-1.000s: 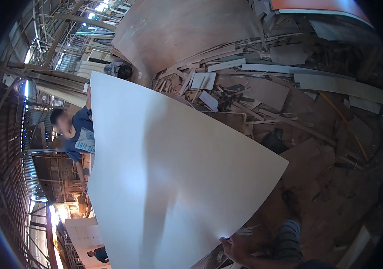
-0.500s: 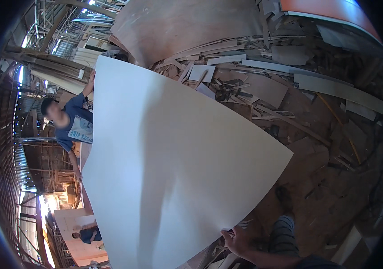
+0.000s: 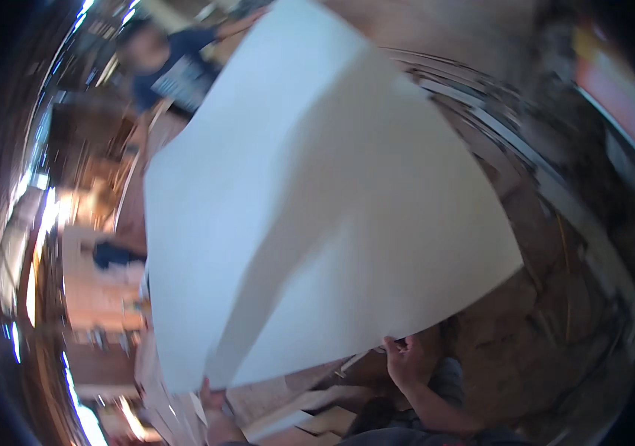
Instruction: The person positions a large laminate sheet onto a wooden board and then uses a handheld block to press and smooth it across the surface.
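Steadying a broad white sheet (image 3: 399,193) with both hands

Half a second ago only the right hand (image 3: 404,363) showed; now the left hand (image 3: 215,399) has come into view too, at the near edge by the sheet's left corner. Its thumb lies over the white face, pinching the edge, with the other fingers mostly hidden. The right hand pinches the same edge further along, toward the right corner. In view, the sheet has swung round, bringing that near edge across the lower part, and the co-worker (image 3: 176,78) has shifted up to the far left. One of the co-worker's arms reaches to the sheet's top corner; the other hangs beside its left edge, its hand too blurred to read.

Pale loose boards (image 3: 325,420) lie below the near edge, between the two hands. Long thin strips (image 3: 500,130) run past the right side, near a slim yellow strip (image 3: 564,256), with an orange-and-white panel (image 3: 619,93) beyond. Another person (image 3: 118,255) in dark blue stands in the left background.

Smooth, flat and thin, the sheet bows slightly along its edges, and a long soft-edged shadow (image 3: 288,223) slants down its face.
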A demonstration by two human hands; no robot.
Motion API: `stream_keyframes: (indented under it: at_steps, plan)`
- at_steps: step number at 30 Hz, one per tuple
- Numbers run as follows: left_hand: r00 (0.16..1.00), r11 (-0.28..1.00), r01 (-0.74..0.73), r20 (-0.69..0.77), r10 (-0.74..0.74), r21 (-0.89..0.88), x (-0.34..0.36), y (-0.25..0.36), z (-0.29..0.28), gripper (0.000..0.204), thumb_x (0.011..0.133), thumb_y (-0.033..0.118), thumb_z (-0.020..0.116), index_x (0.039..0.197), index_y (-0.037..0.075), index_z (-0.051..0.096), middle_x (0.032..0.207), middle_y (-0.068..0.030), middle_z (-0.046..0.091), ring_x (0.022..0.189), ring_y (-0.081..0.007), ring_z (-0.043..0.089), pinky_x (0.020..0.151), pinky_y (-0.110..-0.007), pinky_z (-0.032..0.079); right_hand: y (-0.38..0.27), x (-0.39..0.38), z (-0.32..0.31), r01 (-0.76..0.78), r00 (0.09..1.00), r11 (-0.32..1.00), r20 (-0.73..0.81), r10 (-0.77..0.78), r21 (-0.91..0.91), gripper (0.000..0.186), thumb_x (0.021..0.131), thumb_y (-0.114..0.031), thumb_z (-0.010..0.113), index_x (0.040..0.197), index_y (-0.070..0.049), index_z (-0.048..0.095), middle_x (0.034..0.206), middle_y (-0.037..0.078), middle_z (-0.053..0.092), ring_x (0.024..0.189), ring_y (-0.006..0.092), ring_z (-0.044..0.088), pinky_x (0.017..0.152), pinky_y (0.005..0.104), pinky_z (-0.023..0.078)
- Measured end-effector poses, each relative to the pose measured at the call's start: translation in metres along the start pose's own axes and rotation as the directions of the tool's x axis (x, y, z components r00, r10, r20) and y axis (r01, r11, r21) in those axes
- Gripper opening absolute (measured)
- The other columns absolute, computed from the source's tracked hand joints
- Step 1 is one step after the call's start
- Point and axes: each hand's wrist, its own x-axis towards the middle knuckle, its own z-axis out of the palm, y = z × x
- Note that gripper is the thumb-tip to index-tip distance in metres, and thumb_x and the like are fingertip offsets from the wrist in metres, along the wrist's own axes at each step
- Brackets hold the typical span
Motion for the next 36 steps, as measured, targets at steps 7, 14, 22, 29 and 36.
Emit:
stream_keyframes:
  at_steps: [7, 14, 22, 29, 36]
  plan:
    - [0.998, 0.981, -0.06, 0.006, 0.062, -0.187, 0.038, -0.044, -0.015, 0.064, 0.088, 0.015, 0.077, 0.146, 0.004, 0.05, 0.143, -0.0127, 0.058, 0.134, -0.0346, 0.053, 0.112, -0.055, 0.042, 0.027, 0.008, 0.006, 0.108, 0.994, 0.993, -0.023, -0.107, 0.056, 0.025, 0.095, 0.0, 0.068, 0.118, 0.003, 0.061, 0.11, 0.005, 0.065, 0.097, 0.0126, 0.06, 0.089, 0.0307, 0.051]
    - [0.967, 0.949, -0.254, -0.06, 0.247, -0.188, 0.029, -0.065, 0.0, 0.062, 0.094, 0.014, 0.074, 0.148, 0.001, 0.046, 0.143, -0.0089, 0.058, 0.133, -0.0292, 0.055, 0.11, -0.047, 0.045, 0.004, -0.005, 0.0, 0.072, 0.995, 0.993, -0.08, -0.064, 0.09, 0.029, 0.098, -0.002, 0.065, 0.126, 0.001, 0.055, 0.117, 0.008, 0.062, 0.102, 0.019, 0.062, 0.088, 0.0322, 0.054]
    - [0.947, 0.926, -0.294, -0.203, 0.249, -0.235, 0.031, -0.076, 0.001, 0.047, 0.091, 0.009, 0.074, 0.133, -0.005, 0.059, 0.126, -0.0171, 0.068, 0.121, -0.0253, 0.062, 0.104, -0.039, 0.048, 0.01, 0.021, -0.014, 0.115, 0.993, 0.991, -0.003, -0.115, -0.062, 0.03, 0.099, -0.007, 0.063, 0.128, -0.002, 0.056, 0.117, 0.008, 0.061, 0.102, 0.0183, 0.062, 0.083, 0.0319, 0.053]
    - [0.939, 0.884, -0.336, -0.05, 0.339, -0.325, 0.055, -0.106, -0.011, 0.04, 0.094, 0.018, 0.074, 0.123, -0.007, 0.065, 0.117, -0.0171, 0.071, 0.108, -0.025, 0.068, 0.093, -0.038, 0.054, -0.016, 0.056, -0.05, 0.013, 1.0, 0.986, 0.008, -0.012, -0.163, 0.019, 0.097, -0.009, 0.065, 0.115, -0.011, 0.065, 0.103, 0.005, 0.074, 0.089, 0.0123, 0.071, 0.065, 0.0239, 0.054]
    - [0.708, 0.713, -0.699, -0.183, 0.682, -0.049, 0.059, -0.113, -0.012, 0.04, 0.091, 0.014, 0.068, 0.129, 0.0, 0.063, 0.131, -0.0242, 0.06, 0.126, -0.0384, 0.057, 0.109, -0.051, 0.042, -0.056, 0.048, -0.058, -0.333, 0.87, 0.899, 0.275, 0.409, -0.284, 0.01, 0.1, -0.016, 0.06, 0.103, -0.01, 0.067, 0.084, 0.003, 0.07, 0.069, 0.0115, 0.066, 0.049, 0.0219, 0.047]
